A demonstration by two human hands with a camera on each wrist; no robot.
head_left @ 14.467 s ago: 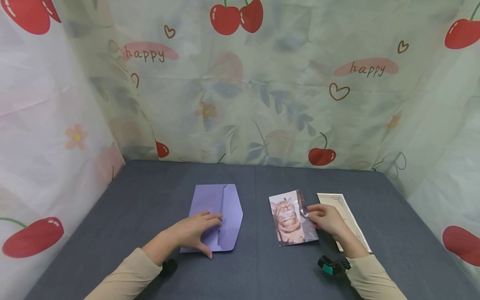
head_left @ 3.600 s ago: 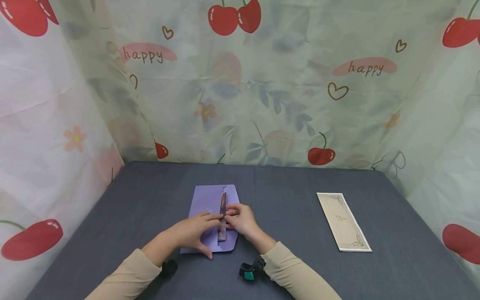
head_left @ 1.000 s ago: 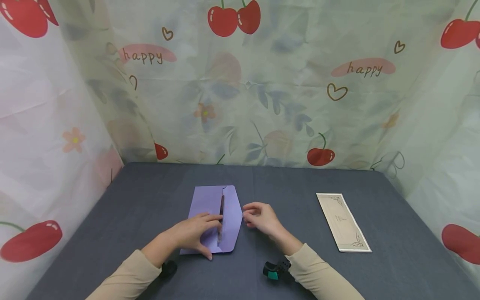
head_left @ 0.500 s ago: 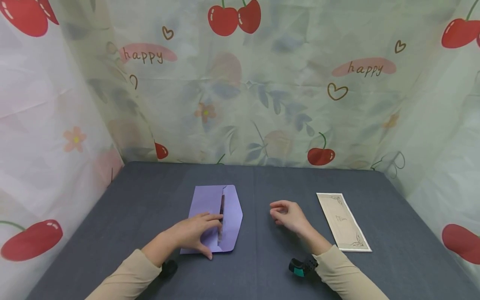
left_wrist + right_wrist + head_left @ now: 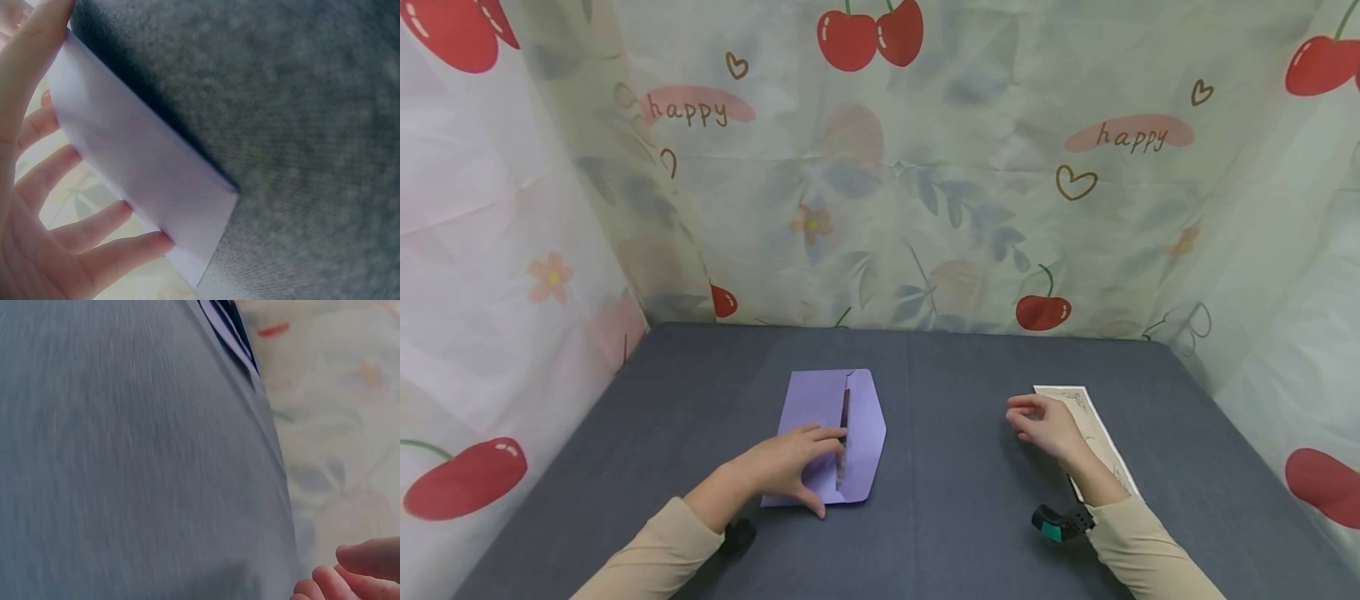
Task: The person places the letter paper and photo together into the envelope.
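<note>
Because the flat lavender paper envelope (image 5: pixel 820 402) seems light, creasable, take its edges; left hand (image 5: pixel 792 458) spread, right hand (image 5: pixel 1051 428) loosely curled, empty.

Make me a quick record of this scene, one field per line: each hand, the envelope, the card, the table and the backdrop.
Left hand: spread over the envelope, touching it
Right hand: fingers loosely curled, holding nothing
Envelope: purple, flap open; thin dark strip showing at its opening
Card: cream, ornamented, partly hidden by the right hand and forearm
Table: dark grey
Backdrop: pale fabric, cherries, flowers, "happy" lettering
</note>
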